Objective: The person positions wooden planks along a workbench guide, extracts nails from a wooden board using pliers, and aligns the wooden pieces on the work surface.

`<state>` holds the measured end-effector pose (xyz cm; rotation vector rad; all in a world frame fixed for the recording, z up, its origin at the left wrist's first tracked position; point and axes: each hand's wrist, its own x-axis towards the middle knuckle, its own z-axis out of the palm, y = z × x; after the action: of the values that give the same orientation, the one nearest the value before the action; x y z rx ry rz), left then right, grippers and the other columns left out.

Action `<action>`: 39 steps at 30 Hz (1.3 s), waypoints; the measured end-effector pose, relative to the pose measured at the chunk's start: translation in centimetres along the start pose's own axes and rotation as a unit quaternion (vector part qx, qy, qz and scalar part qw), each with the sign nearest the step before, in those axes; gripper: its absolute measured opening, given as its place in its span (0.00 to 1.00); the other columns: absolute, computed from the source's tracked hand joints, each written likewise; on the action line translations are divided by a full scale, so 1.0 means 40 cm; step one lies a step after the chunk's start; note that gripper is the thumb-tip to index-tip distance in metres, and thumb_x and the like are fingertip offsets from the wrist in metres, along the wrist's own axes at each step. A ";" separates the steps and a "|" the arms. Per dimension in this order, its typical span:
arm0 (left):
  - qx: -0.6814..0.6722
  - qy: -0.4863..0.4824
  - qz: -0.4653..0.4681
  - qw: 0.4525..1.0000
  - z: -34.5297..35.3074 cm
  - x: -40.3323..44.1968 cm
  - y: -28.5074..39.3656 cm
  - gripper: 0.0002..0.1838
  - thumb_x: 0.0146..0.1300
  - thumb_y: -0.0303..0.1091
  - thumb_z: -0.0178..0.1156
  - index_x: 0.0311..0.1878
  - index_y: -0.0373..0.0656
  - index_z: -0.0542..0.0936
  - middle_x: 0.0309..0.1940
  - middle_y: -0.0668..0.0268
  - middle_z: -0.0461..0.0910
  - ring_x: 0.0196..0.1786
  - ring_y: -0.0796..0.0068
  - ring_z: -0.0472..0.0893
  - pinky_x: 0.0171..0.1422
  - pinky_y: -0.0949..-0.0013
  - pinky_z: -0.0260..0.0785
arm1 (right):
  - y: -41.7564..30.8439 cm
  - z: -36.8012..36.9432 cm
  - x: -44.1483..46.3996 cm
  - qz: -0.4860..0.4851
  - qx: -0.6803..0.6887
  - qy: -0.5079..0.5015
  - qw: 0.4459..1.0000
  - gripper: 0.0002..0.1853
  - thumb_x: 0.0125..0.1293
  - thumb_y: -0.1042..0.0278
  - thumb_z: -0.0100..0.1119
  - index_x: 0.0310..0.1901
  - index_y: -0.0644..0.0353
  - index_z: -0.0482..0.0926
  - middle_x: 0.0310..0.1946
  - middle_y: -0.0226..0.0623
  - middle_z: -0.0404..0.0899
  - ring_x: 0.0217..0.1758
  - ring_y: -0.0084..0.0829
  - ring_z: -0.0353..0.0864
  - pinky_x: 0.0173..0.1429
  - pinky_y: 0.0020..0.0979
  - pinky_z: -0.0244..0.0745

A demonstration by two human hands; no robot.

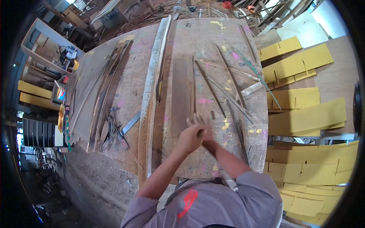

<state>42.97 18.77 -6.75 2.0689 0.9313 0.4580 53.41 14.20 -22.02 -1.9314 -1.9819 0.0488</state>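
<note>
My left hand (190, 138) and my right hand (207, 135) are together over the near part of the workbench, overlapping or touching. My left hand looks curled closed; what it holds, if anything, is hidden. Spread fingertips show just beyond it and seem to belong to my right hand, partly covered and slightly blurred. Beneath and beyond the hands lies a flat brown board (182, 95), lengthwise on the bench. Along its right edge runs a thin dark wood strip (193, 83). A small wood offcut (213, 114) sits to the right of the hands.
A long pale straight bar (156, 64) crosses the bench (224, 28) left of the board. Hand tools (114, 127) and a metal ruler (131, 123) lie further left, near long wood strips (110, 83). Loose sticks (231, 76) lie right. Yellow slotted panels (296, 60) stand beyond the right edge.
</note>
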 end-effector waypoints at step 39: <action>-0.178 0.437 -0.212 0.856 -0.646 -1.101 -0.184 0.13 0.73 0.30 0.72 0.56 0.35 0.85 0.41 0.64 0.89 0.41 0.75 0.87 0.45 0.70 0.80 | -0.235 -0.104 -0.281 0.084 0.102 -0.136 0.982 0.51 0.60 0.43 0.78 0.84 0.45 0.66 0.87 0.60 0.51 0.91 0.56 0.46 0.92 0.56 0.35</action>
<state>-4.89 2.31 3.21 1.2118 1.6230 1.2679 45.47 1.77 -18.19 -2.0356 -1.8812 0.5666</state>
